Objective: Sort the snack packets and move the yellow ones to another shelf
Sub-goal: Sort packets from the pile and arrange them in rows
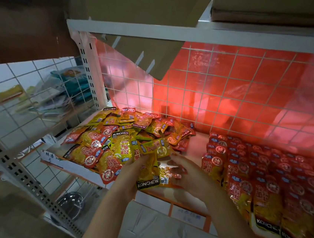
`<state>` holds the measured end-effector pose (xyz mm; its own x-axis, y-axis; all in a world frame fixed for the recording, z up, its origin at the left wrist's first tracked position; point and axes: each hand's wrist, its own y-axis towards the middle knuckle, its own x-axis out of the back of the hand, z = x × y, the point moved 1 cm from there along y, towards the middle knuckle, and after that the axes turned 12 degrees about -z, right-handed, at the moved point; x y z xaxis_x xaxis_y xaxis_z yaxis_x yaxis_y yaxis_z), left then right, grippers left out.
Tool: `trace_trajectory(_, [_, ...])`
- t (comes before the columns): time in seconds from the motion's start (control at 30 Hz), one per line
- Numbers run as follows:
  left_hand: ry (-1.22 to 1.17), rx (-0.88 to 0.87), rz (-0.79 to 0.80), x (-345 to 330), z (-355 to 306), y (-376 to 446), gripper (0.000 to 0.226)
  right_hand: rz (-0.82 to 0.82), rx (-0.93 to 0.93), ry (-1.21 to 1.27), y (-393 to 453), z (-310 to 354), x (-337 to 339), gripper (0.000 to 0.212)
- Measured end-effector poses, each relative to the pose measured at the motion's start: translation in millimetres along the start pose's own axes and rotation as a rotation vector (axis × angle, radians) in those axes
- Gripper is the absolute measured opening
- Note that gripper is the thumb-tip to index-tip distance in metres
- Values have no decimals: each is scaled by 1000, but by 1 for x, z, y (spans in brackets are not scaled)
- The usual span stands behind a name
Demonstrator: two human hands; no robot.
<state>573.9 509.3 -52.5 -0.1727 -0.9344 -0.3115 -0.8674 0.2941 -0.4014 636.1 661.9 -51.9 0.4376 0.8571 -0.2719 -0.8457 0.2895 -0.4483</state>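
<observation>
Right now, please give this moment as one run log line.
left hand: holds yellow packets | right hand: holds same bunch | mixed pile: unsorted | red rows: arranged

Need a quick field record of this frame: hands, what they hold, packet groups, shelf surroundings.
left hand: grips a bunch of yellow packets
right hand: fingers curled on the same bunch, from the right
mixed pile: red and yellow packets jumbled, left part of the shelf
red rows: red-topped packets laid in overlapping rows, right part
shelf: bare strip between pile and rows
back: white wire grid with red plastic behind
above: cardboard boxes on the upper shelf
</observation>
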Motion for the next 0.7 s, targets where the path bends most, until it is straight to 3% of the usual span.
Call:
trace_trajectory(0.17, [-59,-49,-61,4,0,3,13,15,8,54,-6,10,6,20])
trace_trajectory(0.23, [-60,-55,-62,5,-2,3,17,-10,19,59,-7,13,8,23])
trace_trajectory(0.33, [-26,-85,-30,7,-5,3,19,17,27,43,-5,15,13,47])
trace_trajectory(0.4, [12,-100,-10,9,-6,4,19,10,29,-38,-6,16,14,52])
trace_trajectory(0.6, [80,-89,4,15,-10,5,19,-44,179,-184,-8,20,15,31])
trace_trajectory(0.7, [89,-88,0,16,-10,6,22,-150,279,-193,-10,26,16,14])
